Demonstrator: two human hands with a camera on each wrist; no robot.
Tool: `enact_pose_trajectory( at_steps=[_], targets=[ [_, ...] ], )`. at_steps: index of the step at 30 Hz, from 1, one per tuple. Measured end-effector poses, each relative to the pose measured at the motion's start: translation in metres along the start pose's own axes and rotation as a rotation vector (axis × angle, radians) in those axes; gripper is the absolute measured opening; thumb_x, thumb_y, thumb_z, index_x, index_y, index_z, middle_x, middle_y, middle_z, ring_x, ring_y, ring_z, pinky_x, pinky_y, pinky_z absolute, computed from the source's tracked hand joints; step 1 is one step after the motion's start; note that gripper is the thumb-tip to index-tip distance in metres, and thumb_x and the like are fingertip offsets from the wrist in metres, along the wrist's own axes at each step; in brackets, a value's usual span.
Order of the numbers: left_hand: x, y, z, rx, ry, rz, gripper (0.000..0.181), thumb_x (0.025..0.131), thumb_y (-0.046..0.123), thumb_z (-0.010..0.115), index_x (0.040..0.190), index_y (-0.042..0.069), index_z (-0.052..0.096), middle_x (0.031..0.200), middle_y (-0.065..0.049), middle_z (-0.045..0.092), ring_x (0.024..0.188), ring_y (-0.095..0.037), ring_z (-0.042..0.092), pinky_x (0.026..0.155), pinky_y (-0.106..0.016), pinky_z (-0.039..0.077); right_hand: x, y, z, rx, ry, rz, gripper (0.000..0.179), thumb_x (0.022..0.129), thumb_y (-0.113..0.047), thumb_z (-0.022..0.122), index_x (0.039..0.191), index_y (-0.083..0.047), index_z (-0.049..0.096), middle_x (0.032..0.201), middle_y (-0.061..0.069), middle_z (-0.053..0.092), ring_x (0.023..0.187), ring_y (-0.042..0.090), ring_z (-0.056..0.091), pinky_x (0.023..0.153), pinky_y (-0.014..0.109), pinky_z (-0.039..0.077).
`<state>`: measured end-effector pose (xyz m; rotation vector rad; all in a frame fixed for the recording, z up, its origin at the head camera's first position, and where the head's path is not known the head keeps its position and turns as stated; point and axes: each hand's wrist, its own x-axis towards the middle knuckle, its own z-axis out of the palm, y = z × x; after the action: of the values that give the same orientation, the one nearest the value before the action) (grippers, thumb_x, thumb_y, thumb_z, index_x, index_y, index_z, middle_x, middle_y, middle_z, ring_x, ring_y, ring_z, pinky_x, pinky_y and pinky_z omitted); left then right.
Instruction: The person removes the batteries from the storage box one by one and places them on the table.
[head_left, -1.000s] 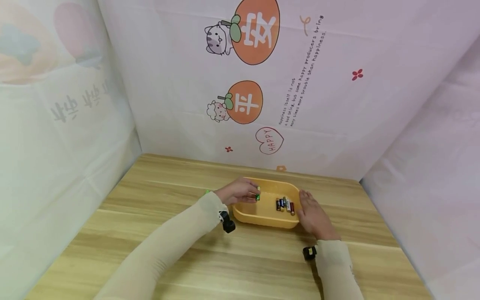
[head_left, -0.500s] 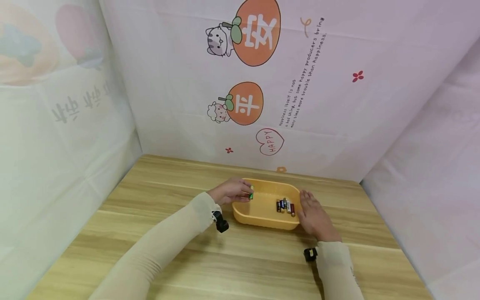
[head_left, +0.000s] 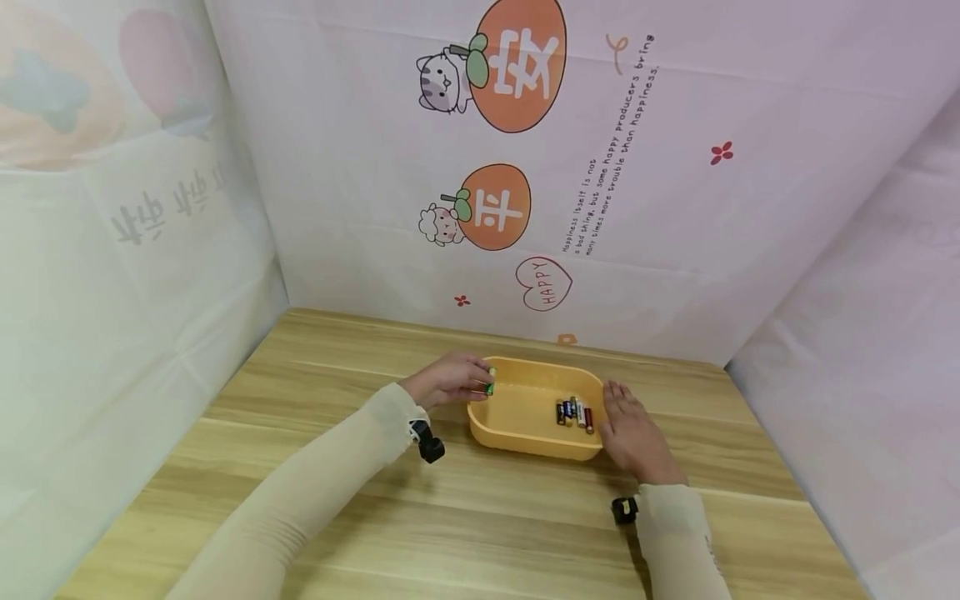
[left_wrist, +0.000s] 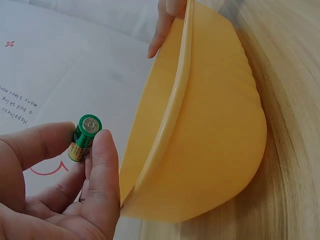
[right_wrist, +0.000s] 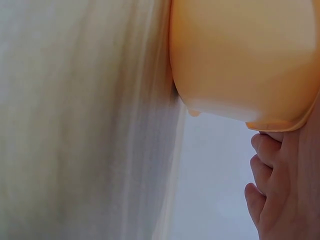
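My left hand (head_left: pixel 450 379) pinches a green and gold battery (left_wrist: pixel 86 134) between thumb and fingers, above the left end of a yellow plastic basin (head_left: pixel 532 442). One end of this battery faces the left wrist camera. Several batteries (head_left: pixel 574 412) in dark, blue, white and red lie side by side on the basin's floor, towards its right. My right hand (head_left: pixel 636 437) rests against the basin's right rim with its fingers stretched out along it. In the right wrist view the knuckles and fingers (right_wrist: pixel 267 172) show beside the rim; part of that hand is cut off.
The basin stands on a wood-grain table (head_left: pixel 480 533), near its back edge. A white printed cloth (head_left: pixel 360 167) hangs behind the table, and pale cloth walls close off both sides.
My left hand has drawn back leftwards from over the basin to its left rim, still pinching the green battery. My right hand and the other batteries have kept their places.
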<state>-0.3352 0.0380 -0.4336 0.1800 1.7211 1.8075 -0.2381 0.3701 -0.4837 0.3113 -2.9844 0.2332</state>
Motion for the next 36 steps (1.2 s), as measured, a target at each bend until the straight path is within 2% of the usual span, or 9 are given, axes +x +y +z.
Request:
enact_pose_trajectory(
  at_steps=[6,12,16,18,23,25,28,30,36],
  targets=[
    [-0.004,-0.002,-0.005,0.002,0.024,0.005,0.043,0.092,0.001,0.064,0.132,-0.009,0.051,0.122,-0.028,0.057,0.078,-0.019,0.066,0.079,-0.034,0.058,0.0,0.0,-0.001,0.019,-0.003,0.004,0.059,0.103,-0.02,0.033,0.151,0.008,0.014,0.157,0.025,0.013,0.144,0.041,0.01,0.116,0.053,0.013],
    [-0.006,-0.001,-0.013,0.002,0.028,-0.002,0.045,0.093,0.001,0.063,0.134,-0.008,0.049,0.127,-0.03,0.054,0.081,-0.02,0.066,0.078,-0.032,0.058,0.001,0.0,-0.003,0.032,-0.011,0.01,0.06,0.103,-0.02,0.033,0.152,0.007,0.011,0.158,0.025,0.011,0.144,0.041,0.009,0.116,0.053,0.012],
    [-0.006,-0.003,-0.024,0.021,0.011,0.003,0.047,0.093,0.0,0.062,0.137,-0.007,0.047,0.131,-0.031,0.051,0.102,-0.034,0.064,0.081,-0.033,0.057,0.002,-0.001,-0.003,0.027,-0.008,0.01,0.059,0.103,-0.02,0.033,0.151,0.008,0.013,0.157,0.025,0.013,0.144,0.042,0.011,0.116,0.052,0.013],
    [-0.008,-0.005,-0.029,0.034,0.009,0.007,0.045,0.094,0.0,0.061,0.137,-0.006,0.048,0.131,-0.031,0.051,0.109,-0.037,0.061,0.084,-0.034,0.056,0.002,0.0,-0.001,0.026,-0.007,0.009,0.059,0.103,-0.019,0.033,0.151,0.008,0.013,0.157,0.025,0.014,0.143,0.042,0.012,0.116,0.052,0.014],
    [-0.012,-0.012,-0.042,0.039,0.055,0.003,0.043,0.091,-0.001,0.064,0.133,-0.005,0.053,0.115,-0.024,0.062,0.094,-0.028,0.067,0.088,-0.039,0.055,0.001,-0.001,0.0,0.032,-0.009,0.011,0.059,0.103,-0.018,0.033,0.151,0.008,0.013,0.157,0.025,0.014,0.144,0.042,0.011,0.116,0.053,0.013],
    [-0.013,-0.015,-0.047,0.029,0.07,-0.004,0.044,0.09,-0.001,0.065,0.132,-0.005,0.053,0.111,-0.021,0.063,0.095,-0.029,0.066,0.089,-0.04,0.054,0.0,-0.001,0.0,0.035,-0.01,0.012,0.059,0.103,-0.018,0.034,0.151,0.008,0.013,0.157,0.026,0.014,0.144,0.042,0.011,0.116,0.053,0.013],
    [-0.015,-0.018,-0.054,0.038,0.068,-0.005,0.044,0.092,0.0,0.063,0.134,-0.006,0.05,0.119,-0.025,0.058,0.106,-0.034,0.062,0.093,-0.042,0.052,-0.001,-0.001,0.0,0.037,-0.012,0.011,0.059,0.103,-0.018,0.034,0.151,0.009,0.013,0.157,0.026,0.014,0.143,0.042,0.011,0.116,0.053,0.013],
    [-0.016,-0.019,-0.059,0.049,0.068,-0.007,0.045,0.093,0.001,0.061,0.136,-0.006,0.049,0.125,-0.028,0.055,0.106,-0.033,0.062,0.094,-0.042,0.051,-0.001,-0.001,0.001,0.039,-0.015,0.01,0.058,0.103,-0.018,0.034,0.151,0.009,0.013,0.157,0.026,0.013,0.143,0.042,0.012,0.116,0.053,0.013],
    [-0.02,-0.023,-0.077,0.085,0.086,-0.015,0.047,0.093,0.001,0.062,0.137,-0.006,0.048,0.127,-0.029,0.054,0.088,-0.022,0.066,0.093,-0.044,0.052,0.001,-0.001,0.002,0.042,-0.021,0.017,0.058,0.104,-0.019,0.034,0.151,0.009,0.013,0.157,0.025,0.013,0.144,0.042,0.011,0.116,0.053,0.013]
  ],
)
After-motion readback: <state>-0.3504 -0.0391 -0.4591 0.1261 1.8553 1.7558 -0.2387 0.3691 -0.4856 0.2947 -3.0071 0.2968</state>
